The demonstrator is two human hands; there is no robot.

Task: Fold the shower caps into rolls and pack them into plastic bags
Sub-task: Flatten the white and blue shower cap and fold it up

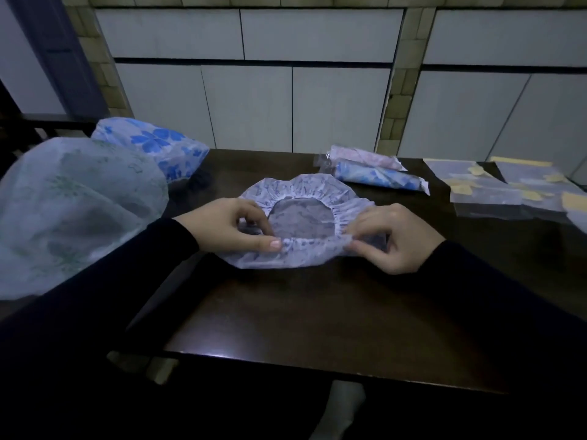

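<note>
Your left hand (233,225) and right hand (392,238) both pinch the near rim of the pale lilac shower cap (298,231), which lies opening-up on the dark table (286,319) between them. Each thumb is under the frilled edge, with fingers curled over the elastic. The hands sit level and fairly close together, wrists low to the table, knuckles turned inward toward each other.

To start the fold well, I'd draw the elastic taut between the two pinches so the gathers flatten, then bring the near edge over toward the far one in a single straight line — a crooked first fold will likely give a lumpy roll. Press trapped air out before rolling; this thin film probably balloons.

Beyond your right hand lie two packed rolls (374,173), one pinkish, one blue-flowered. Farther right is a loose spread of empty plastic bags (486,188) — within reach for packing. Left of your left hand wait two unfolded caps: a greenish cap (73,211) nearest, a blue-flowered cap (152,144) behind it.
</note>
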